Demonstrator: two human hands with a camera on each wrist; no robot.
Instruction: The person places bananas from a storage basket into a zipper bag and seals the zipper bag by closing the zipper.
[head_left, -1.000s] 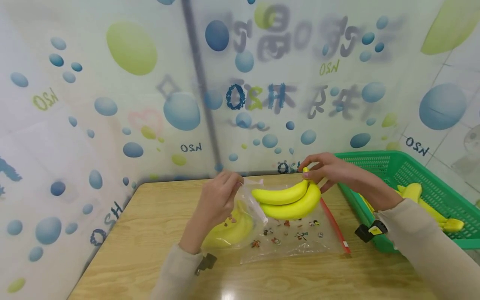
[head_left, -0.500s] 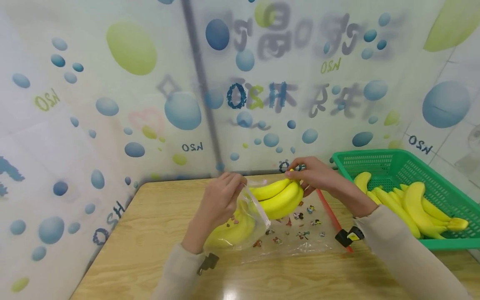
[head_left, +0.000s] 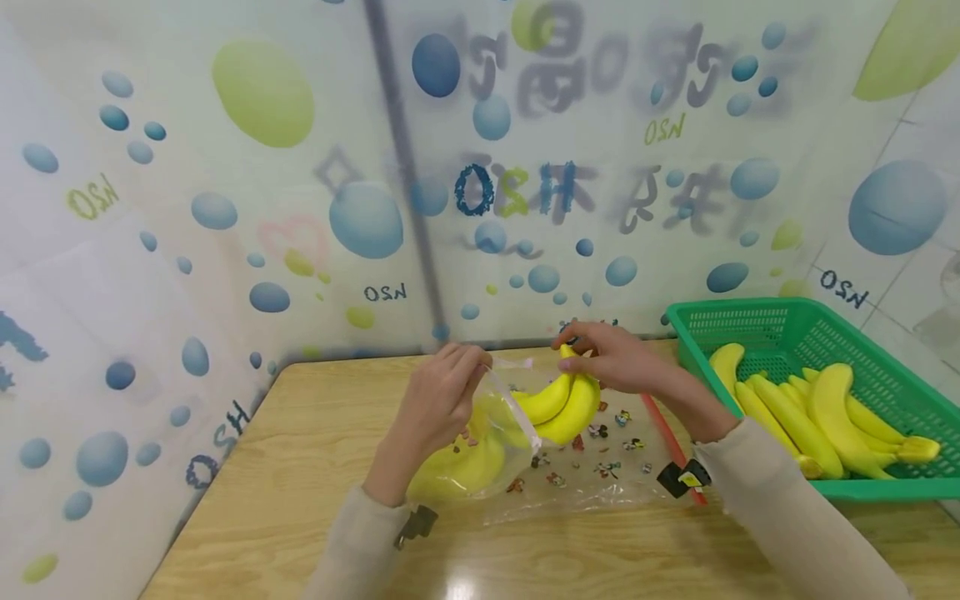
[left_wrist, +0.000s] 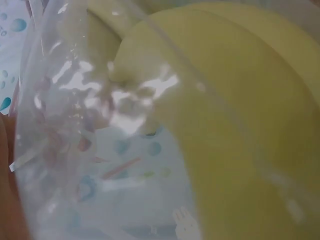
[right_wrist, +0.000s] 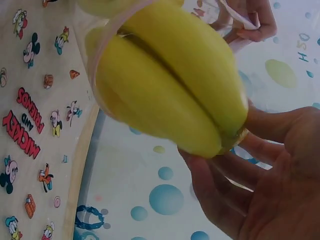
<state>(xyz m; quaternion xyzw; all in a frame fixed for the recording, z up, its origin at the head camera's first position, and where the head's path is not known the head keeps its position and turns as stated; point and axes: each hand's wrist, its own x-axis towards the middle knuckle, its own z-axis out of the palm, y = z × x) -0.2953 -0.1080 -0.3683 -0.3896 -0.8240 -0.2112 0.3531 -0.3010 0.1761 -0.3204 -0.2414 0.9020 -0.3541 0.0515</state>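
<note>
My left hand (head_left: 444, 392) pinches the upper edge of a clear plastic zip bag (head_left: 517, 408), whose pale rim stands open toward the right. Inside that bag lie yellow bananas (head_left: 457, 467), blurred by the plastic; they fill much of the left wrist view. With my right hand (head_left: 611, 358) I hold a bunch of bananas (head_left: 573, 408) by its stem end. The tips of this bunch are inside the bag's mouth, and the right wrist view shows the rim crossing over the bananas (right_wrist: 175, 80). In that view my right fingers (right_wrist: 210, 185) curl around the stem.
A flat printed plastic bag (head_left: 600, 479) with a red zip edge (head_left: 663, 429) lies on the wooden table (head_left: 315, 467) beneath the hands. On the right stands a green basket (head_left: 780, 321) with several loose bananas (head_left: 825, 408). A patterned curtain (head_left: 300, 208) rises behind the table.
My right hand has moved left with the banana bunch, bringing its tips from in front of the bag's rim to inside it. The left hand has barely moved.
</note>
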